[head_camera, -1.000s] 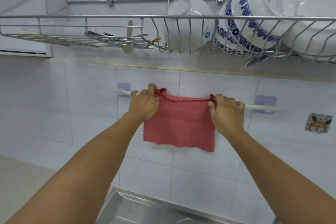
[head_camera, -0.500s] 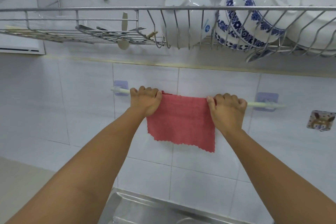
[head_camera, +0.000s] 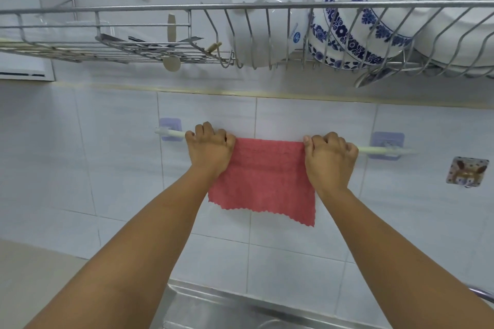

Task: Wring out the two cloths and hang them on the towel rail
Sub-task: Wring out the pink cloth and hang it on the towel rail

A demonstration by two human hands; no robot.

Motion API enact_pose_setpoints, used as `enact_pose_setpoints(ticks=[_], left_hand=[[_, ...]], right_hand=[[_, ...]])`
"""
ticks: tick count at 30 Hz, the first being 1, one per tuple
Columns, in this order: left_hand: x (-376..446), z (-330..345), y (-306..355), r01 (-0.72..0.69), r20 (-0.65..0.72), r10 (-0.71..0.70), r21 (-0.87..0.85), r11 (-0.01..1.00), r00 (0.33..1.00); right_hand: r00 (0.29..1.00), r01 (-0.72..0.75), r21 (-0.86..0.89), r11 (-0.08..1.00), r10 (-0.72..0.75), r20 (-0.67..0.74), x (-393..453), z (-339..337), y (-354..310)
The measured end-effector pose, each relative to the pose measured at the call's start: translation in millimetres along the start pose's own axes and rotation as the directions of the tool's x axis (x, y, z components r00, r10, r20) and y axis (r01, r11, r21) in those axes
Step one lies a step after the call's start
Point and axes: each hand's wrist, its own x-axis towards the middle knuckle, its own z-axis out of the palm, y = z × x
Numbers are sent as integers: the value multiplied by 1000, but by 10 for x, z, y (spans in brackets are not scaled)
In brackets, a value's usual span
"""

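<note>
The red cloth [head_camera: 263,176] now hangs flat over the towel rail [head_camera: 374,150], with its top edge folded smooth along the bar. A second ago the top left corner stuck up in a little bunch by the thumb. Now that bunch is gone, so the cloth looks spread out and neat. I think this 1 cloth is almost done being hung.

The left hand [head_camera: 209,148] sits at the left top corner of the cloth. Its fingers are curled down over the rail and the cloth edge, closed on them. Before, that thumb pointed up; now it is tucked in with the rest. The right hand [head_camera: 330,159] sits at the right top corner. Its fingers are curled over the rail too, pressing the cloth edge there. It looks much the same as before.

The bottom edge of the cloth hangs a bit lower on the right side than on the left.

The task says 2 cloths, but only 1 can be seen here. The other cloth is not in view, so I guess it comes next.

Above, bowls [head_camera: 369,10] sit in a wire rack [head_camera: 149,6], and a metal sink [head_camera: 213,304] is below.
</note>
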Motion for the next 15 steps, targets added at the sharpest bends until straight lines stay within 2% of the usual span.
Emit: enact_pose_setpoints(ticks=[2,5,7,8,11,15], left_hand=[[15,-10,-1,22,-13,-23,-65,998,1000],[-54,-12,-49,27,-139,-66,-266,964,988],[-184,9,-96,-48,-250,-22,-273,961,968],[-250,29,-120,-94,-263,25,-255,962,965],[-371,99,-188,-163,-200,121,-206,965,972],[-335,101,-214,-142,-137,118,-179,973,983]], right_hand=[[1000,-15,-14,1000,15,5,24,-20,-5],[999,-43,46,998,44,-28,1,-28,-44],[998,-27,112,993,32,-50,-36,-33,-59],[999,-11,126,992,17,-44,-53,-38,-54],[998,60,74,995,-62,20,-122,-28,-13],[992,92,63,994,-97,82,-164,-27,1]])
